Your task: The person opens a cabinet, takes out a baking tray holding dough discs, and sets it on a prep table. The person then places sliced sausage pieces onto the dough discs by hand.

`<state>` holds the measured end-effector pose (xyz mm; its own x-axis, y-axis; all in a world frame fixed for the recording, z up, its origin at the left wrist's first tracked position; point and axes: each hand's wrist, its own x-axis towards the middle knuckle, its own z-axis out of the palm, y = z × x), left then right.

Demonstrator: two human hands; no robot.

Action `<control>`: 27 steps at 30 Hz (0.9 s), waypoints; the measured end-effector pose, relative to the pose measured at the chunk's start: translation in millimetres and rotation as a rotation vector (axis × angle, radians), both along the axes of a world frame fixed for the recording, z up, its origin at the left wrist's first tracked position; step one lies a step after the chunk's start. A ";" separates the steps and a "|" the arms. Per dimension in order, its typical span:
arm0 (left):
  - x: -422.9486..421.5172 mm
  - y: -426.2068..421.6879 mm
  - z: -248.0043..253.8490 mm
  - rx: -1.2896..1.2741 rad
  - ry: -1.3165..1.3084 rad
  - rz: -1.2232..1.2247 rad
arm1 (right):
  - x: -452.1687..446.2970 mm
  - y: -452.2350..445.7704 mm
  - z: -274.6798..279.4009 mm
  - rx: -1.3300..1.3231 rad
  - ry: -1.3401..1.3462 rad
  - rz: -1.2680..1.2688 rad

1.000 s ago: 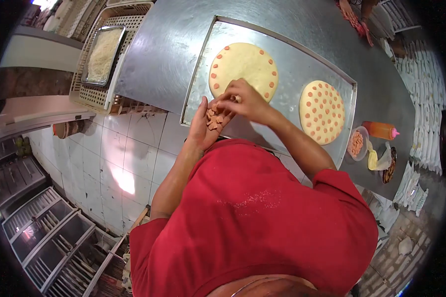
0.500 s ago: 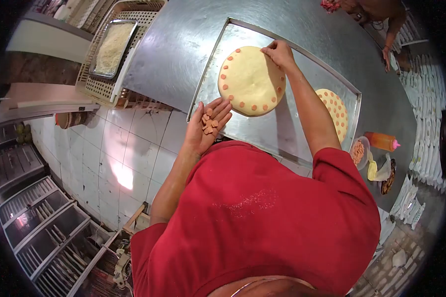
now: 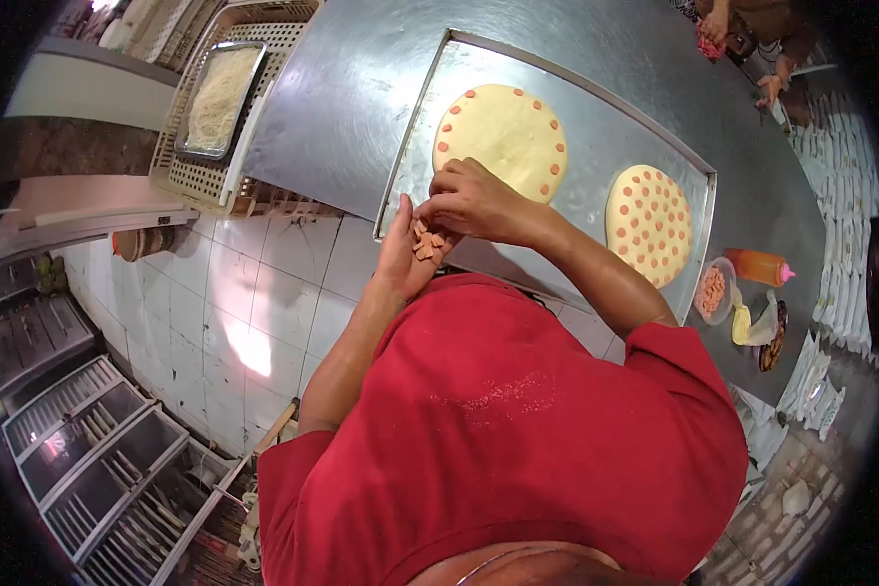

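Observation:
On a metal tray [image 3: 578, 137] lie two round pale doughs. The larger dough [image 3: 503, 132] has orange-pink slices around its edge; the smaller one [image 3: 648, 227] is dotted with slices all over. My left hand [image 3: 401, 256] is palm up below the tray's near left corner, cupping several sausage-like slices [image 3: 425, 241]. My right hand [image 3: 474, 203] is over the left fingers and the larger dough's lower edge, with its fingers bent together at the slices. What its fingertips pinch is hidden.
At right stand a bowl of chopped pieces [image 3: 713, 291], an orange bottle [image 3: 758, 267] and a yellow-filled bag [image 3: 742, 324]. A crate [image 3: 171, 166] at left holds a pan of shreds [image 3: 221, 101]. Another person's hands [image 3: 718, 24] show at the upper right.
My right hand has come back from the larger dough's upper right edge to my left palm. The view has shifted slightly. The other person's hands have moved.

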<state>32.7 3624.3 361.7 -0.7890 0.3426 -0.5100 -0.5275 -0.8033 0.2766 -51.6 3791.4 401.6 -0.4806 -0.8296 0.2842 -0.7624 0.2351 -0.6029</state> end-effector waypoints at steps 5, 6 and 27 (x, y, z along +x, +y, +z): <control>3.4 -1.8 3.6 0.073 0.062 -0.009 | -5.9 3.7 5.5 0.040 -0.058 0.034; 3.4 -2.6 5.3 0.065 0.070 -0.010 | -6.9 3.2 7.0 0.037 -0.082 0.034; 14.0 -11.4 18.6 0.008 0.080 0.022 | -149.2 70.1 -53.5 -0.184 -0.568 -0.752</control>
<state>46.7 3612.9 380.3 -0.8345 0.3284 -0.4425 -0.4863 -0.8166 0.3110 -200.8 3861.5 348.1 -0.9750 -0.2139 -0.0602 -0.0333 0.4087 -0.9121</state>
